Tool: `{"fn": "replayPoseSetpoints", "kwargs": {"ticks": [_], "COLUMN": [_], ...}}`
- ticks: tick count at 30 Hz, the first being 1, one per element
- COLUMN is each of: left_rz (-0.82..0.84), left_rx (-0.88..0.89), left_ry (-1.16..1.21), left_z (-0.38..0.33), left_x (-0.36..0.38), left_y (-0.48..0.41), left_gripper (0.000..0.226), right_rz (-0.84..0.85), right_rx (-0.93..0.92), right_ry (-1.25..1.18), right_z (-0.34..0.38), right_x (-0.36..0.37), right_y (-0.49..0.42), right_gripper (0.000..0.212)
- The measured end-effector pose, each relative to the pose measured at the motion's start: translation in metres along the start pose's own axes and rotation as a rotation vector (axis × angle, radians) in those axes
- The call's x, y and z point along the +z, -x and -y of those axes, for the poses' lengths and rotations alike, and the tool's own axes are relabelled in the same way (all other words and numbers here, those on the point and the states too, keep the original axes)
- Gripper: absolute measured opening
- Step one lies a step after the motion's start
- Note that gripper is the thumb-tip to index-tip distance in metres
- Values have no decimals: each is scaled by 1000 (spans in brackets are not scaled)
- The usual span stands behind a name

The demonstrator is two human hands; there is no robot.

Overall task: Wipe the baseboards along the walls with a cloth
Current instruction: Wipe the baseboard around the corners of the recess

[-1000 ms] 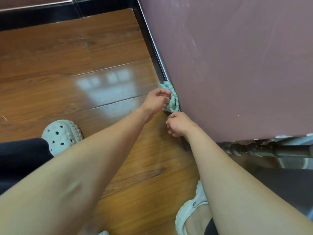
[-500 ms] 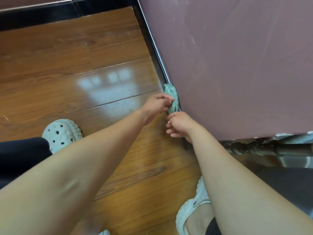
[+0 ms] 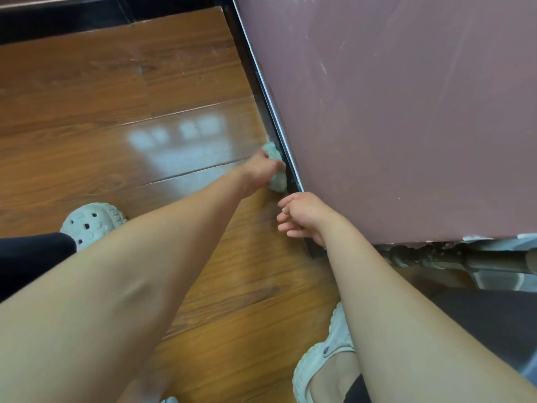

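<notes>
Wood floor meets black baseboard. Cloth pressed against baseboard, gripped by left hand; right hand just beside, fingers loose, holding nothing.

Floor: wood-grain planks, warm brown, smooth and glossy; a pale window reflection shows in the sheen; seams between planks fine and dark.
Baseboard: black, smooth, glossy; thin bright strip along its top edge, metal or paint cannot be told.
Wall: mauve paint, matt; pale scuffs and streaks across it; chipped white along the lower edge.
Cloth: pale green, soft, nubby pile like terry.
Clog: pale grey moulded plastic or foam, matt, perforated.
Turned post: dark brown, dull, worn; wood or metal unclear.
Trouser leg: black fabric, matt.
</notes>
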State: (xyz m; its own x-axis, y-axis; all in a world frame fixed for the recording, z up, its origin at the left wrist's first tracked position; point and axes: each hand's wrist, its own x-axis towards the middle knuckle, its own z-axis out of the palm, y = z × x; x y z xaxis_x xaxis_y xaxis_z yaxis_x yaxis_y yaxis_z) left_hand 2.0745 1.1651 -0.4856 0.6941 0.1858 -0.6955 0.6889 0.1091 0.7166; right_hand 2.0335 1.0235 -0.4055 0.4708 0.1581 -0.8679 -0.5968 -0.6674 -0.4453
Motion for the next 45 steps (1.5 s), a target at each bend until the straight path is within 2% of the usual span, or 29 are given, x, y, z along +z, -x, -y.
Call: {"fn": "replayPoseSetpoints", "kwargs": {"ticks": [2, 6, 7, 9, 12, 16, 20, 22, 24, 26, 30, 33, 36, 40, 43, 45], "left_rz": [21, 76, 52, -44, -191, -181, -55, 27, 118, 118, -146, -222, -207, -96, 62, 77], "left_rx": [11, -2, 11, 41, 79, 88, 58, -5, -48, -36, 94, 152, 179, 72, -18, 7], "left_ry": [-147, -213, -156, 12, 250, 411, 22, -35, -45, -18, 215, 317, 241, -13, -19, 26], "left_z": [20, 32, 30, 25, 5, -13, 20, 36, 46, 47, 27, 0, -8, 30, 58, 58], "left_x": [4, 2, 1, 1, -3, -3, 19, 22, 21, 20, 15, 11, 20, 41, 46, 47], "left_y": [5, 11, 11, 6, 0, -6, 7, 18, 26, 29, 28, 27, 31, 46, 62, 69], "left_gripper": [29, 15, 10, 20, 20, 12, 25, 29, 29, 25, 11, 10, 15, 12, 20, 27], "right_rz": [18, 19, 17, 9, -9, -5, 12, 12, 7, 10, 16, -4, -45, -58, -46, -37], "right_rx": [-5, -15, -20, -26, -17, -9, -18, -18, -18, -9, -12, -35, -58, -47, -39, -35], "right_ry": [6, 26, 25, 25, 20, 15, -5, -7, 20, 39, 76, 66, 38, 15, 37, 46], "right_z": [2, 4, 3, 1, -3, -3, 0, 0, -4, -9, -18, -22, -29, -43, -57, -65], "right_x": [4, 6, 5, 3, 0, 0, 1, 4, 7, 11, 13, 9, 6, 6, 11, 14], "right_y": [1, -1, -1, -1, -1, 0, 3, 3, 3, 2, 4, 6, 7, 10, 11, 16], "right_gripper": [31, 32, 32, 32, 33, 35, 31, 28, 31, 35, 38, 37, 35, 32, 34, 32]}}
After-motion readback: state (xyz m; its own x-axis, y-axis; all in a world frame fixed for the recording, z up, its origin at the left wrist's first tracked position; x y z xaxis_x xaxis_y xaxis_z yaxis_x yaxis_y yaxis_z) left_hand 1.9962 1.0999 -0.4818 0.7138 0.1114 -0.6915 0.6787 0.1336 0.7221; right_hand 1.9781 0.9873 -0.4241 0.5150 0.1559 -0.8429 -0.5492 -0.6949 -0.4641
